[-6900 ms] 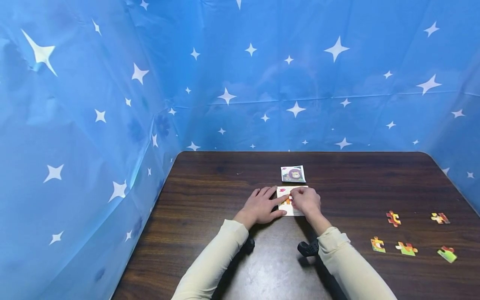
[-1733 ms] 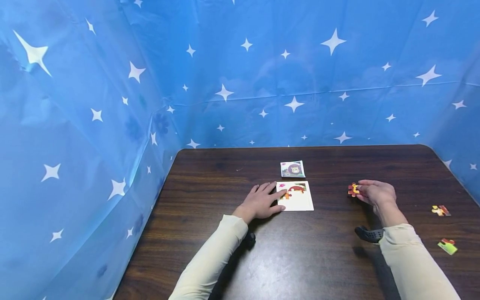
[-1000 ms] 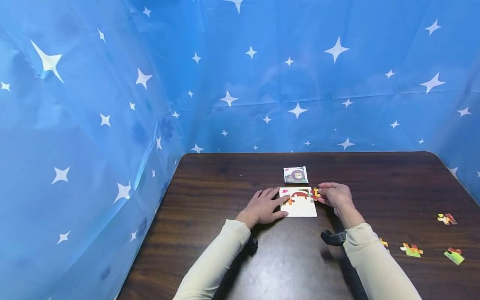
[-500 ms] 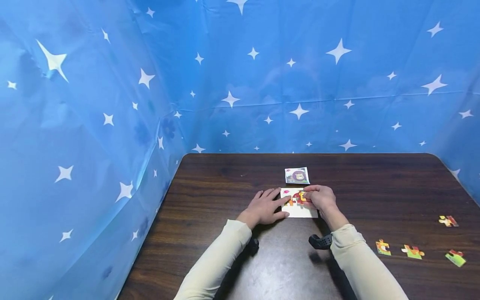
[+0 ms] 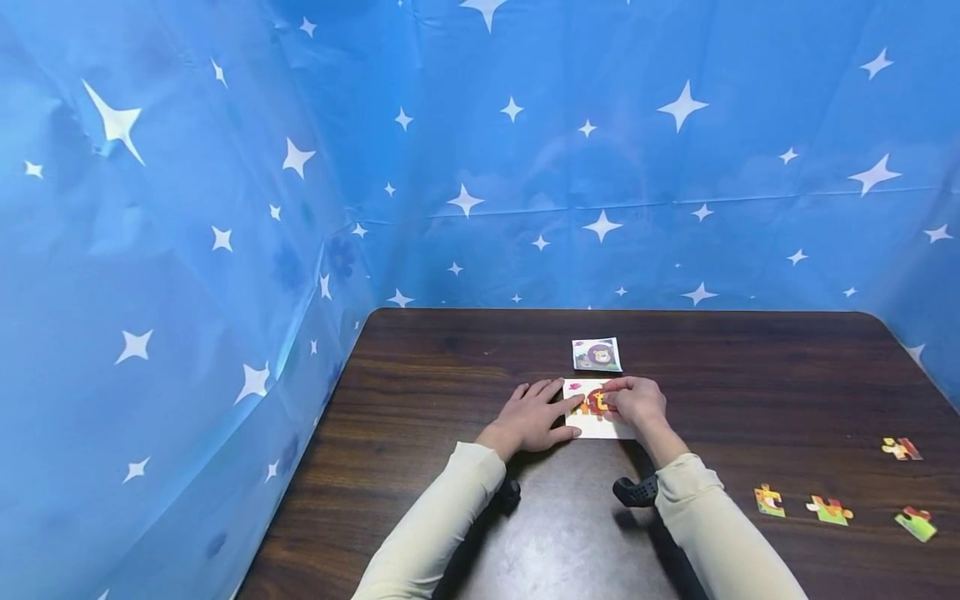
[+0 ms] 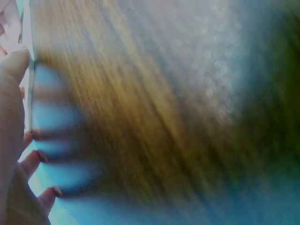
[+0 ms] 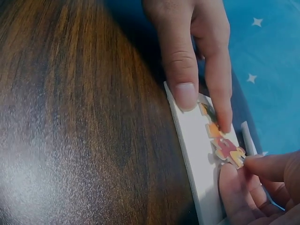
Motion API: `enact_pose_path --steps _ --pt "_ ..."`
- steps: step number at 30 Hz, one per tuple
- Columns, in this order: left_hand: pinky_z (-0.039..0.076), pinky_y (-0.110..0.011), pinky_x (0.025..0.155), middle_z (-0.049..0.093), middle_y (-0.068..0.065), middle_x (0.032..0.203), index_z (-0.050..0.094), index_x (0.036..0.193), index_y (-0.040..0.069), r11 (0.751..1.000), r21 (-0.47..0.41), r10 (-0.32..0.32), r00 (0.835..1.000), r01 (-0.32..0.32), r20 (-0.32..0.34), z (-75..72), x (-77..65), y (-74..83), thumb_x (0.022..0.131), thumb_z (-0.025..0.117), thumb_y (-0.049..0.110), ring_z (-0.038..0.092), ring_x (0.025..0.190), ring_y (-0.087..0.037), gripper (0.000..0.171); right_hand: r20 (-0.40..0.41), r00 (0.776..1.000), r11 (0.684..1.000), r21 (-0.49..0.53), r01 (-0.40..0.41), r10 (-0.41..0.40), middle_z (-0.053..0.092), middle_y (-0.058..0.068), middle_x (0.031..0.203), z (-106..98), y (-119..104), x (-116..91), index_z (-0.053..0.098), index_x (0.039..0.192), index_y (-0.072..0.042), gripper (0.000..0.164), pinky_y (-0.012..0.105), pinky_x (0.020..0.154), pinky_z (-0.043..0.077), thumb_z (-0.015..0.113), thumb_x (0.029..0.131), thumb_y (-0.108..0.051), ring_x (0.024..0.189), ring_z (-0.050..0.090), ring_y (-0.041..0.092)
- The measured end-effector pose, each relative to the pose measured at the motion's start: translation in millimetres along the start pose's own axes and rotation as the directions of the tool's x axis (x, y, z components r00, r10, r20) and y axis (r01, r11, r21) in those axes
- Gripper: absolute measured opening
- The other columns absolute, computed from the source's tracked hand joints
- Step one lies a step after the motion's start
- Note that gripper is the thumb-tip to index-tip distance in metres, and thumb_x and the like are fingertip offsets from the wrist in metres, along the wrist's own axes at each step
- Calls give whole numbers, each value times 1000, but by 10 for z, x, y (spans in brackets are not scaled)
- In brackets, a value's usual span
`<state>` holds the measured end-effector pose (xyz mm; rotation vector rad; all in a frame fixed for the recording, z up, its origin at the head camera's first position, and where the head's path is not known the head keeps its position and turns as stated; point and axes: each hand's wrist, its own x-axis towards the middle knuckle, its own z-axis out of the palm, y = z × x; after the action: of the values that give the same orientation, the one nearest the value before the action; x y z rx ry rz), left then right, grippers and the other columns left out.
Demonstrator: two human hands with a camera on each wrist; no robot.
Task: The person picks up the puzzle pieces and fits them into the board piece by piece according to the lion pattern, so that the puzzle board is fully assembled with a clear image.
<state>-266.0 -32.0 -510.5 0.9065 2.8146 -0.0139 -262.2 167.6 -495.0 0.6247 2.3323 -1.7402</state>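
One puzzle piece (image 7: pixel 232 153), which we judge light, stiff and best taken by its edges, lies at the white board (image 5: pixel 588 429), pinched between right hand (image 5: pixel 637 404) thumb and fingers, while the spread left hand (image 5: pixel 529 418) touches the board, gripping nothing.

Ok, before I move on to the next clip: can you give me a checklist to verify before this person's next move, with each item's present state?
1. Board steadied: ok. The left hand rests on the left side of the white board.
2. Piece in grip: ok. The right hand pinches a puzzle piece over the board.
3. Piece fully seated: cannot tell. Fingers cover part of its edge.
4. Reference card visible: ok. The lion picture card lies uncovered beyond the board.
5. Remaining pieces in view: ok. Four loose pieces lie on the table, to the right.
6. Board filled: not ok. Its near strip is bare white.
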Motion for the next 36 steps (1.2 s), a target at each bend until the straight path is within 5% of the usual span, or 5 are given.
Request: enact_pose_path --steps 30,36 --pt "27 -51 123 22 -1 170 24 160 43 1000 2 7 1000 -7 17 -15 10 6 102 36 67 24 156 -23 65 -77 993 980 -189 69 -85 70 1 66 -51 -12 -65 75 100 0 21 21 54 55 62 85 -6 55 61 5" --pt "27 -52 123 23 -2 170 25 160 42 1000 -5 7 1000 -7 12 -20 12 2 102 37 66 25 155 -23 65 -75 995 991 -123 49 -59 73 5 75 -48 -24 -82 74 107 2 26 23 58 58 57 94 -12 59 64 5"
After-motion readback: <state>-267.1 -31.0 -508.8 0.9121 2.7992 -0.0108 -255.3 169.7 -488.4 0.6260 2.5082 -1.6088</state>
